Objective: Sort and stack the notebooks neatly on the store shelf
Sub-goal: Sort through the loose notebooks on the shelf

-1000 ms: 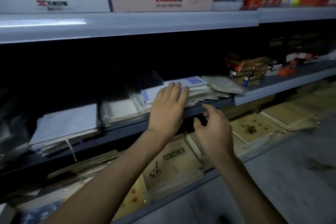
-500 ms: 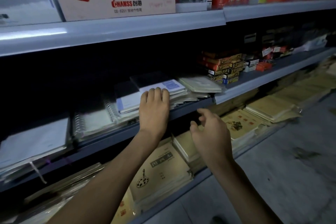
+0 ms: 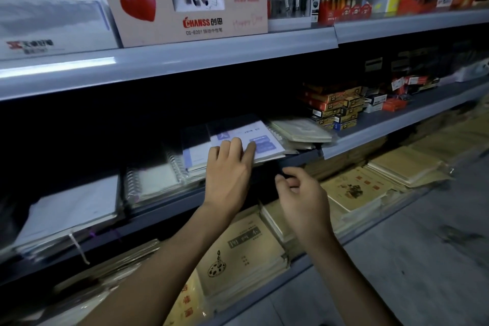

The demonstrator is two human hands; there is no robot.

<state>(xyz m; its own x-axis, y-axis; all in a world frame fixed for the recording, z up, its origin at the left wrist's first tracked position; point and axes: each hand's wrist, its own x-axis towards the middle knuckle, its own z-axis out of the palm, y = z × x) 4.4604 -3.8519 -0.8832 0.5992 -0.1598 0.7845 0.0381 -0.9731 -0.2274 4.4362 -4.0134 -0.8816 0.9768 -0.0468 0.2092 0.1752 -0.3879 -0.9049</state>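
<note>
Dim store light, deep shadow under shelves, glare on rail, wide-angle bowing

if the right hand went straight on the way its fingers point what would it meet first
Most likely the front edge of the middle shelf, just below the blue-and-white notebook. The right hand is close to it, though depth is unclear.

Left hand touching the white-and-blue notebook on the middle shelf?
Touching. Head view: the left hand has its fingers lying flat on the white-and-blue notebook cover, no gap.
</note>
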